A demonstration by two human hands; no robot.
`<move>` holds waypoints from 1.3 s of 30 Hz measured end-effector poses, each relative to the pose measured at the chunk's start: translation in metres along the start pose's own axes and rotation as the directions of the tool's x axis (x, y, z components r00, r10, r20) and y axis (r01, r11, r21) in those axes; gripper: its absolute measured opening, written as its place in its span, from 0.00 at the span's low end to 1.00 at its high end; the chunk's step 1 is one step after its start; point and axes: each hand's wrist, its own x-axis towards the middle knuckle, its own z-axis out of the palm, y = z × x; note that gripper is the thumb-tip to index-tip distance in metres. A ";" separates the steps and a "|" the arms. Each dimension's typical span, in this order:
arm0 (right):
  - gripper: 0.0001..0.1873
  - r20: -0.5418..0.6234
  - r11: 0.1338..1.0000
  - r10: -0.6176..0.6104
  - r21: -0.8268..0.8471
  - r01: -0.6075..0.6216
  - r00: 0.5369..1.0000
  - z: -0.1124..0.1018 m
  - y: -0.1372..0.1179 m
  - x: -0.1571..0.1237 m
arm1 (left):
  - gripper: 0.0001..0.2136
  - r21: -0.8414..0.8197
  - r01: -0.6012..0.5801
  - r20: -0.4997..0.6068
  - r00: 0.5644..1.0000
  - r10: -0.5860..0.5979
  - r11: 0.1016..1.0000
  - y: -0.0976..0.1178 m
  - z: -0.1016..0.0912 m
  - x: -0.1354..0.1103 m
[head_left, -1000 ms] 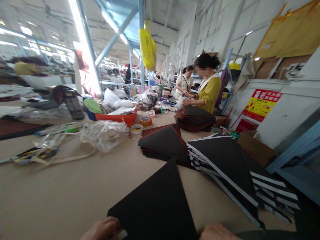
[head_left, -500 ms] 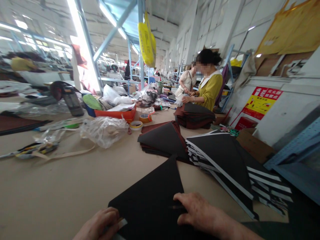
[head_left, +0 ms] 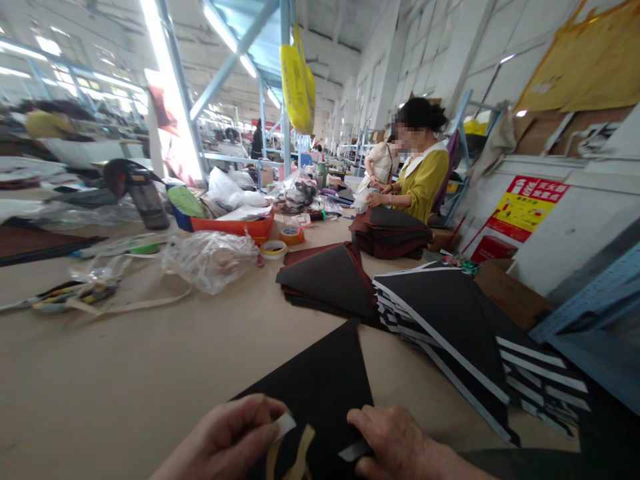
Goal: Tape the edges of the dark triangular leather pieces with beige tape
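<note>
A black triangular sheet (head_left: 320,373) lies on the table in front of me, its point facing away. My left hand (head_left: 235,433) is closed in a pinch on the end of a white strip (head_left: 285,424), over the sheet's left part. Beside it, a loose tan strip (head_left: 303,453) curls up above the sheet. My right hand (head_left: 393,440) rests at the sheet's right edge, fingers closed around a flat grey blade-like piece (head_left: 353,451). Its exact kind cannot be made out. To the right lies a fanned stack of black panels with white strips along their edges (head_left: 440,307).
Dark panels (head_left: 325,277) and another brown-black stack (head_left: 390,233) lie further back. Tape rolls (head_left: 273,251), a clear plastic bag (head_left: 210,260) and an orange tray (head_left: 233,230) stand left. A co-worker in a yellow top (head_left: 425,180) works behind the stacks.
My left hand has moved right and up over the sheet, with the white strip in its fingers. A tan strip now shows. The right fingers have closed, and the grey piece shows more clearly.
</note>
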 end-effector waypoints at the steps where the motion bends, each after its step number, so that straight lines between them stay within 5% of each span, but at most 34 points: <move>1: 0.23 -0.022 0.998 -0.011 0.068 0.013 1.000 -0.003 0.001 -0.002 | 0.26 -0.043 0.006 0.004 1.000 -0.005 0.999 0.005 0.003 0.002; 7: 0.16 -0.086 0.839 0.123 0.542 -0.057 0.989 -0.039 0.003 0.003 | 0.17 -0.118 -0.120 -0.054 0.992 0.114 0.986 0.022 0.009 0.008; 13: 0.14 -0.110 0.688 0.061 0.725 0.038 0.992 -0.060 -0.008 0.037 | 0.14 -0.295 -0.216 -0.193 0.968 0.163 0.931 0.040 -0.024 -0.012; 18: 0.14 -0.182 0.534 -0.001 0.831 0.155 0.983 -0.087 -0.030 0.059 | 0.14 -0.186 -0.114 -0.149 0.985 0.087 0.976 0.039 -0.023 -0.014; 24: 0.13 -0.004 0.324 -0.103 0.945 0.037 0.995 -0.095 -0.043 0.075 | 0.16 -0.173 -0.091 -0.142 0.988 0.067 0.981 0.020 -0.007 0.000; 34: 0.04 0.049 0.336 -0.128 0.942 -0.004 0.991 -0.087 -0.054 0.087 | 0.19 -0.031 0.080 -0.095 0.992 -0.083 0.996 0.002 -0.009 0.016; 39: 0.05 0.046 0.367 -0.090 0.930 -0.009 0.995 -0.074 -0.040 0.089 | 0.17 -0.028 0.147 0.061 0.988 -0.145 0.989 -0.025 -0.007 0.029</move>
